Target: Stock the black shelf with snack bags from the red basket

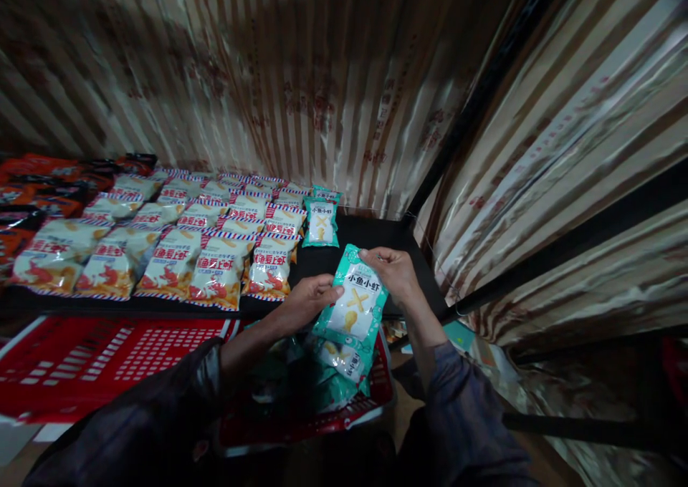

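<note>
Between my two hands is a teal and white snack bag [353,299], tilted, its printed front facing me. My left hand [306,302] grips its left edge, thumb on the front. My right hand [395,272] pinches its upper right corner. Just below, a red shopping basket [344,424] holds more teal snack bags [344,365], partly hidden by the held bag and my left arm. Beyond my hands, a matching teal bag [321,220] stands on the black shelf [376,240], with another behind it.
Rows of white and orange snack bags [218,268] fill the shelf to the left, with orange and black bags [43,193] farther left. A second red basket [107,362] sits below the shelf edge. Striped sheeting [322,79] hangs behind; black frame bars [564,236] run on the right.
</note>
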### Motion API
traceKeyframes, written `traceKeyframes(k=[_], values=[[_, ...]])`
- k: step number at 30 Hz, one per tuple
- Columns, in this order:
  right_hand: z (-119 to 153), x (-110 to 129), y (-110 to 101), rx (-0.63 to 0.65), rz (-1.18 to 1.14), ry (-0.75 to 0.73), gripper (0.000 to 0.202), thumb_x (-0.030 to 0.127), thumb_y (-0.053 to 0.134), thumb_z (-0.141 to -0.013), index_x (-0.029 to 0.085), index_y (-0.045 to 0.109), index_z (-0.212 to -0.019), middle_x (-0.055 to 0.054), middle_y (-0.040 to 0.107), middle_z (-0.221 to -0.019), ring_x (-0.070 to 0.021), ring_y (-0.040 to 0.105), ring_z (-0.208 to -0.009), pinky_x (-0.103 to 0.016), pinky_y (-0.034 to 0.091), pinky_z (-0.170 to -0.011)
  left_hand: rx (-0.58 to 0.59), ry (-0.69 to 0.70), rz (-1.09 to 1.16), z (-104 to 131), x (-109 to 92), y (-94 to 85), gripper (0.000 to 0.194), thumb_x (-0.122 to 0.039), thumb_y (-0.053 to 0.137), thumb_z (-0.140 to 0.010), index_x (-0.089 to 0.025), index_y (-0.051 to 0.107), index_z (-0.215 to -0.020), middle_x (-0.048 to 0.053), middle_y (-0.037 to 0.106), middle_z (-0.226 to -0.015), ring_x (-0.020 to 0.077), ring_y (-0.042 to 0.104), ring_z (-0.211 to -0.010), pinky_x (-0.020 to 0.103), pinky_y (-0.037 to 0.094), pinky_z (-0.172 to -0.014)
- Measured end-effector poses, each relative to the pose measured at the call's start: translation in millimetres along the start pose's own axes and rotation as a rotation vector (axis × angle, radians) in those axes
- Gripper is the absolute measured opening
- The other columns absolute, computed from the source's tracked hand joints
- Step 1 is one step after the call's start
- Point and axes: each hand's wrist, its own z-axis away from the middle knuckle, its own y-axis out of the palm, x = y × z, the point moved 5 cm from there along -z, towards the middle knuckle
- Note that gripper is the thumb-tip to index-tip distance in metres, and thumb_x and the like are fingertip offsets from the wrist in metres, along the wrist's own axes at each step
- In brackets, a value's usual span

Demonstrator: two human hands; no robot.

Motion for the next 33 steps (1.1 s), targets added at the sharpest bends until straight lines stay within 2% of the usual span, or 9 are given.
traceKeyframes(k=[4, 7, 13, 19, 25, 30, 33], values=[[-1.1, -1.6, 6.0, 0.048, -0.097, 0.02, 0.051, 0.06, 0.081, -0.05, 0.015, 0.07, -0.074, 0.001, 0.065, -0.058, -0.0117, 0.054, -0.051, -0.022, 0.04, -0.047, -0.078, 0.026, -0.026, 3.3, -3.1, -7.3, 0.043, -0.054, 0.071, -0.068, -0.016, 0.061, -0.084, 0.004, 0.072, -0.08, 0.0168, 0.067, -0.071, 0.025, 0.052, -0.063], [-2.1, 1.9, 4.6, 0.052, -0.12, -0.036, 0.052, 0.057, 0.081, -0.054, 0.017, 0.072, -0.086, 0.0, 0.068, -0.069, -0.0121, 0.057, -0.06, -0.023, 0.043, -0.055, -0.121, 0.057, 0.003, 4.6, -6.3, -11.4, 0.044, -0.054, 0.071, -0.068, -0.016, 0.059, -0.085, 0.003, 0.071, -0.081, 0.0166, 0.067, -0.072, 0.026, 0.052, -0.064], [-1.9, -0.1, 5.8, 0.074, -0.114, 0.0, 0.046, 0.056, 0.08, -0.055, 0.017, 0.072, -0.077, 0.002, 0.067, -0.066, -0.0119, 0.056, -0.061, -0.023, 0.043, -0.058, -0.211, 0.088, 0.022, 3.8, -6.9, -20.6, 0.05, -0.058, 0.071, -0.067, -0.015, 0.059, -0.089, 0.004, 0.072, -0.083, 0.0207, 0.068, -0.076, 0.028, 0.053, -0.063], [-3.8, -3.2, 4.7, -0.048, -0.17, -0.042, 0.038, 0.052, 0.081, -0.053, 0.017, 0.073, -0.068, 0.002, 0.069, -0.063, -0.0117, 0.055, -0.058, -0.024, 0.041, -0.057, -0.157, 0.09, 0.037, 3.6, -6.7, -18.2, 0.049, -0.056, 0.071, -0.07, -0.015, 0.062, -0.096, 0.005, 0.073, -0.089, 0.0216, 0.068, -0.08, 0.032, 0.053, -0.072], [-6.4, -5.2, -1.5, -0.139, -0.228, -0.053, 0.033, 0.046, 0.083, -0.051, 0.018, 0.073, -0.065, 0.003, 0.068, -0.06, -0.0107, 0.053, -0.055, -0.024, 0.04, -0.055, -0.081, 0.093, 0.0, 8.0, -11.5, -12.0, 0.044, -0.053, 0.07, -0.073, -0.015, 0.066, -0.096, 0.006, 0.073, -0.093, 0.0208, 0.067, -0.084, 0.032, 0.051, -0.078], [-9.8, -10.8, -8.5, -0.201, -0.233, -0.033, 0.037, 0.048, 0.085, -0.047, 0.017, 0.072, -0.064, 0.003, 0.067, -0.058, -0.0109, 0.053, -0.053, -0.024, 0.039, -0.053, -0.033, 0.052, 0.021, 9.0, -3.2, -9.5, 0.049, -0.05, 0.073, -0.072, -0.016, 0.066, -0.107, 0.007, 0.074, -0.095, 0.0224, 0.068, -0.088, 0.032, 0.051, -0.08], [-9.8, -12.7, -8.4, -0.194, -0.245, -0.028, 0.041, 0.052, 0.086, -0.046, 0.017, 0.07, -0.062, 0.003, 0.066, -0.057, -0.01, 0.053, -0.052, -0.023, 0.039, -0.052, -0.022, 0.049, 0.072, 8.0, 0.0, -9.0, 0.048, -0.046, 0.075, -0.072, -0.017, 0.066, -0.108, 0.008, 0.074, -0.096, 0.0222, 0.069, -0.087, 0.033, 0.051, -0.081]])
